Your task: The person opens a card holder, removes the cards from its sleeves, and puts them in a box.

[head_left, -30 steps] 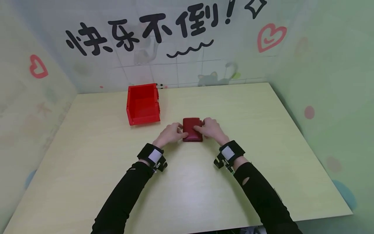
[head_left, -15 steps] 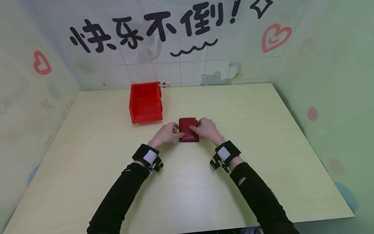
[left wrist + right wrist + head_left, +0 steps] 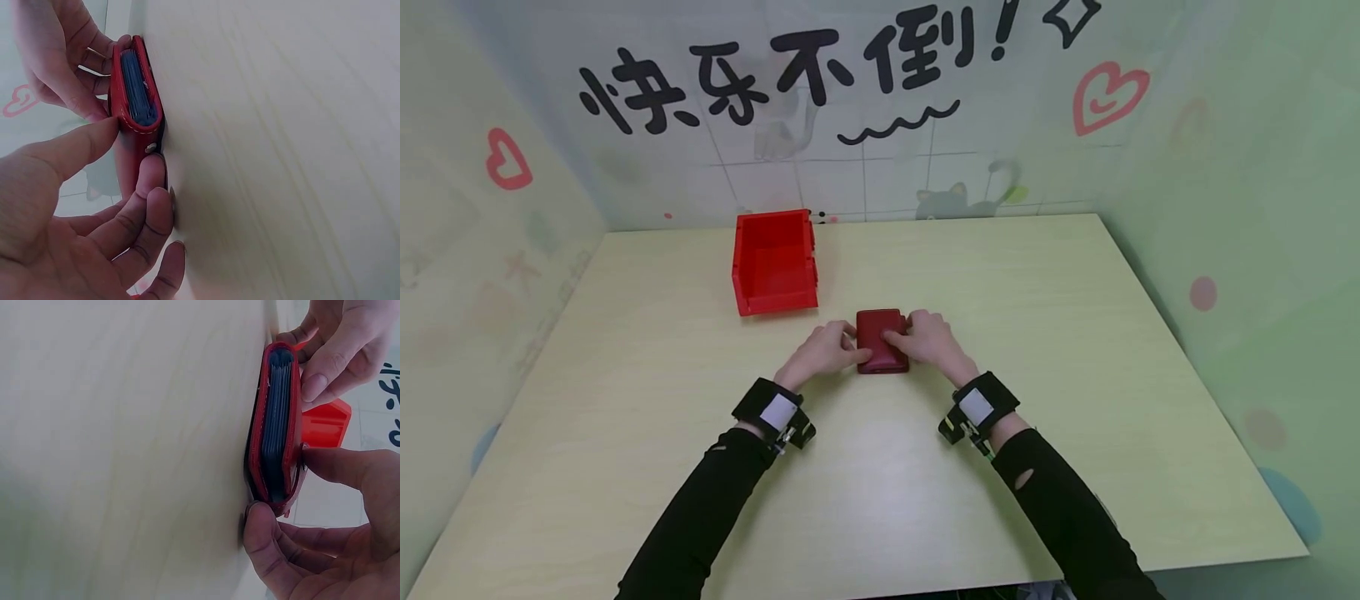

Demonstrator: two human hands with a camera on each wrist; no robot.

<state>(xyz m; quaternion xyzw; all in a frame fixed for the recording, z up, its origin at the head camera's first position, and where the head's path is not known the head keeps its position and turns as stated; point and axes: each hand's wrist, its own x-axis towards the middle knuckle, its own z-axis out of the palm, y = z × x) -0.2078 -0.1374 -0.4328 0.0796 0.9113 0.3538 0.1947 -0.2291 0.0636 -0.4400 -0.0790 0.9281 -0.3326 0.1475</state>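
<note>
A: Where is the wallet, and how do the hands keep it?

B: It lies flat on the pale wooden surface, near the middle, a little in front of the red bin. The left hand grasps its left edge and the right hand grasps its right edge. On each side the thumb lies on top of the cover and the fingers curl down beside the edge, against the surface. So both hands pinch the wallet between them; neither one is released.

A: Why from two sides, do you think?

B: My guess is that this grip keeps the wallet steady and closed. In the left wrist view the wallet shows a thick dark blue inside between its red covers, so it may want to spring open. The right wrist view shows the same: the wallet looks well stuffed, and a small tab sticks out near the right thumb.

A: What is it made of?

B: It looks like dark red leather, smooth, with rounded corners and light stitching along the border. The bin is hard glossy plastic, box-shaped, open on top. The surface has a fine light wood grain.
</note>
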